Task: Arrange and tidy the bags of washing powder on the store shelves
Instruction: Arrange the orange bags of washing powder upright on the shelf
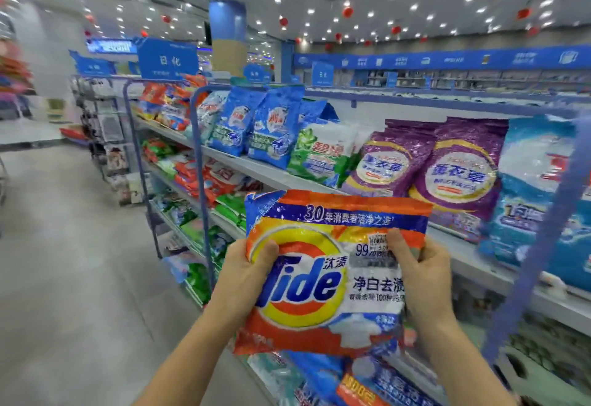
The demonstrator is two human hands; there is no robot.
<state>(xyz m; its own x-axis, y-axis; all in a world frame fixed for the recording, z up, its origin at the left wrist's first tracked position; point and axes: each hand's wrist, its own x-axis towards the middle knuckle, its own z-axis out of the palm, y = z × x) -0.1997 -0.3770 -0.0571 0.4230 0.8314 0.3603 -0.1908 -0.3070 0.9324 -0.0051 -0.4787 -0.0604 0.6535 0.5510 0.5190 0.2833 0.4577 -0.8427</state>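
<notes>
Bag of washing powder (323, 277), orange pack, mid-frame, slightly toward 6 o'clock. It is held in the air in front of the shelves, not on any shelf. Left hand (246, 274) grips its 9 o'clock edge, thumb on front, fingers behind. Right hand (422, 274) grips the 3 o'clock edge, thumb by the price sticker (377, 242). Both hands are closed on the pack; it is upright, front to camera, top crumpled.

Top shelf (256, 165) runs from 10 to 3 o'clock and carries blue bags (275, 127), a green-and-white bag (323, 156) and purple bags (457, 172), standing side by side and touching. More bags (361, 383) lie at 6 o'clock below the pack.

Risks, as judgement:
- The pack looks soft and the powder likely shifts. With edge grips only, it could sag or slip if one hand lets go early.
- The row looks tight, so pushing the pack in could tip neighbours or nudge one off the front lip.
- Thumb pressure could peel the sticker.
- Orange packs at 10 o'clock may be the matching slot, but they are too blurred to confirm, so a wrong-brand placement is possible.
</notes>
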